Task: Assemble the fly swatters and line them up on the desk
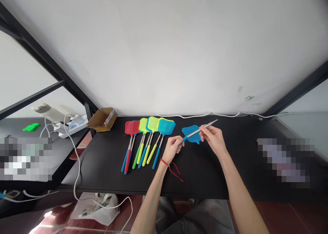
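The person's left hand (172,148) was closed around the blue grip of a fly swatter (191,133), near where the grip met the metal shaft. The right hand (213,138) pinched the shaft between thumb and fingers further along, with the shaft's bare tip sticking out past it. The swatter was held just above the black tabletop (205,172), slanting across in front of the person, with its blue mesh head between the hands and behind the shaft. A red cord (174,170) hung from the left wrist. Just left of the hands lay a row of swatters (150,141) in red, green, yellow and blue, heads toward the wall. Beyond them sat a cardboard box (102,120) by a white power strip (73,126) on a side table.
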The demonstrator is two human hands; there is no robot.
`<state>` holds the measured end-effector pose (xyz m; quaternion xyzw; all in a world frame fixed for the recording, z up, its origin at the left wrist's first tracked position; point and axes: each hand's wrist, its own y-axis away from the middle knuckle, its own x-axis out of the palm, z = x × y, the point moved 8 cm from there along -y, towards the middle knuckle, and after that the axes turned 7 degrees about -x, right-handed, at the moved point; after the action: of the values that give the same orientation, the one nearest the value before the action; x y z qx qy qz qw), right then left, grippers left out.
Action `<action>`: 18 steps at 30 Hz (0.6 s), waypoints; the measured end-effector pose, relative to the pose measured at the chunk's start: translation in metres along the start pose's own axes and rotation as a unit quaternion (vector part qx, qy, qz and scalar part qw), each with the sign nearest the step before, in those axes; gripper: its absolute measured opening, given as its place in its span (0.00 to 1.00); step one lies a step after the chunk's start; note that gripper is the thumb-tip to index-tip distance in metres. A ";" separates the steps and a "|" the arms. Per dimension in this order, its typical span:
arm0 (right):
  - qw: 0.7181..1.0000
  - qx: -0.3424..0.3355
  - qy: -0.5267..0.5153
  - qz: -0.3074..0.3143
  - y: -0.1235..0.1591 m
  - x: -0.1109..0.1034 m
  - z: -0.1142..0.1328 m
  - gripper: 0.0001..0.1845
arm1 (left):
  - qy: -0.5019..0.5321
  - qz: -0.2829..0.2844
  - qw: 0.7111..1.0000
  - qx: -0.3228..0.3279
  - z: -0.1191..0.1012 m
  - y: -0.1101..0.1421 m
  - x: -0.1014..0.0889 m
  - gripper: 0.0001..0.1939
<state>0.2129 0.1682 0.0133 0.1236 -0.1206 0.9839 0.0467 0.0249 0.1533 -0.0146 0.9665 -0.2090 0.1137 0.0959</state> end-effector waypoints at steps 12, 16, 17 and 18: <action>0.992 0.051 0.024 0.113 0.011 0.044 -0.016 0.16 | -0.010 -0.005 1.000 -0.005 0.005 -0.004 0.005 0.18; 0.994 0.057 0.006 0.096 0.010 0.038 -0.013 0.16 | -0.011 -0.006 1.000 -0.003 0.007 -0.007 0.005 0.18; 0.995 0.053 0.003 0.089 0.009 0.036 -0.013 0.16 | -0.010 -0.006 1.000 -0.002 0.007 -0.007 0.005 0.18; 0.995 0.047 0.004 0.083 0.009 0.033 -0.012 0.16 | -0.008 -0.005 1.000 -0.001 0.007 -0.007 0.005 0.18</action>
<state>0.1769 0.1647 0.0085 0.1117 -0.0837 0.9894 -0.0409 0.0336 0.1564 -0.0208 0.9684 -0.2051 0.1048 0.0960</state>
